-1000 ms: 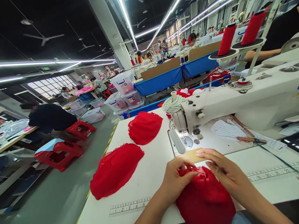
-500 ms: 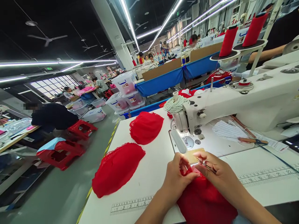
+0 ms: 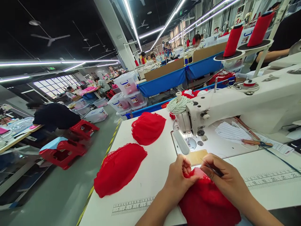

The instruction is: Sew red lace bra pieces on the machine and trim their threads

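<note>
My left hand (image 3: 179, 177) pinches the upper edge of a red lace piece (image 3: 207, 204) that lies at the near edge of the white sewing table (image 3: 152, 175). My right hand (image 3: 222, 179) is closed around a thin metal tool, seemingly tweezers or snips (image 3: 211, 168), with its tip at the same fabric edge. Both hands sit just in front of the needle plate of the white sewing machine (image 3: 235, 100). Two stacks of red lace cups (image 3: 119, 168) (image 3: 147, 127) rest on the table to the left.
A coil of white cord (image 3: 178, 105) sits on the machine head, and red thread cones (image 3: 235, 39) stand above it. Scissors and papers (image 3: 256, 142) lie behind the machine arm. Red stools (image 3: 63, 152) and plastic bins (image 3: 122, 94) stand on the aisle at left, with other workers beyond.
My right hand went from lying flat on the fabric to gripping the thin tool at its edge. My left hand tightened its pinch and both hands shifted slightly toward the machine.
</note>
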`<state>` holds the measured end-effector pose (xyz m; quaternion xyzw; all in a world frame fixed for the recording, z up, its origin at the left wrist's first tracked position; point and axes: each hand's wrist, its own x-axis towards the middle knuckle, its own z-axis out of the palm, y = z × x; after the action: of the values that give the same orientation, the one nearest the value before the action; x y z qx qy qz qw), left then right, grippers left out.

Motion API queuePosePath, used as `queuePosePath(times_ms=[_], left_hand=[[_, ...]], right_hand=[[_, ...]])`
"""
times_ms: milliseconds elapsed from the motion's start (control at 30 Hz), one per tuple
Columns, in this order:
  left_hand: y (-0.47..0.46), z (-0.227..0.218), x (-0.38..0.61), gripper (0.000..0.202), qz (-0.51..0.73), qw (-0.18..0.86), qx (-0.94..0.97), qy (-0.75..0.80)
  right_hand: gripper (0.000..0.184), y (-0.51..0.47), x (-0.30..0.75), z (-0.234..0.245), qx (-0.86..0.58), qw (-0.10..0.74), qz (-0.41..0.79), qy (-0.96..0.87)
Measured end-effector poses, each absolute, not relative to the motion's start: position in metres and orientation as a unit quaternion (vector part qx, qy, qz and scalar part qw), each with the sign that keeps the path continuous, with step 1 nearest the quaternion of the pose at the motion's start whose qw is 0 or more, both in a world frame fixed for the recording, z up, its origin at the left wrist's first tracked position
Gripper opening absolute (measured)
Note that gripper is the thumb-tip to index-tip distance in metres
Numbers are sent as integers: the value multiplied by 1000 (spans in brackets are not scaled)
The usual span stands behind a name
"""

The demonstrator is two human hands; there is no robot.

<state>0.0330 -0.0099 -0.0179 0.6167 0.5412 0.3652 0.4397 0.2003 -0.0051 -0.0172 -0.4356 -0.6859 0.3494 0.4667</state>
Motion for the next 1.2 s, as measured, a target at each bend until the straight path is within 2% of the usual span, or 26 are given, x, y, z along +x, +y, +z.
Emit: queuePosePath(times_ms=[167, 267, 400, 500, 733, 800, 900, 1067, 1200], left_hand=[[-13, -17, 33, 33, 373, 436, 612, 544], [-13, -16, 33, 34, 375, 440, 609, 543], [-12, -17, 33, 33, 390, 443, 608, 531], [-11, -16, 32, 31, 386, 445, 608, 532], [-14, -5, 28, 31, 347, 521, 598, 501], [-14, -1, 27, 26, 337, 536, 606, 482], [-14, 2, 26, 16, 322, 527, 634, 466], [-12, 1, 24, 21, 333, 542, 604, 480], [-12, -2, 22, 24, 356, 544, 596, 472]], right_hand=[[22, -4, 200, -19, -428, 387, 388, -719], [28, -2, 199, -24, -437, 368, 385, -725], [15, -1, 200, -27, -422, 352, 357, -755], [26, -2, 200, -26, -426, 372, 332, -755], [23, -3, 197, -18, -447, 444, 277, -726], [22, -2, 195, -17, -449, 454, 261, -724], [19, -1, 193, -20, -442, 453, 245, -734], [9, -8, 200, -26, -458, 414, 206, -760], [27, -21, 216, -26, -448, 365, 169, -798]])
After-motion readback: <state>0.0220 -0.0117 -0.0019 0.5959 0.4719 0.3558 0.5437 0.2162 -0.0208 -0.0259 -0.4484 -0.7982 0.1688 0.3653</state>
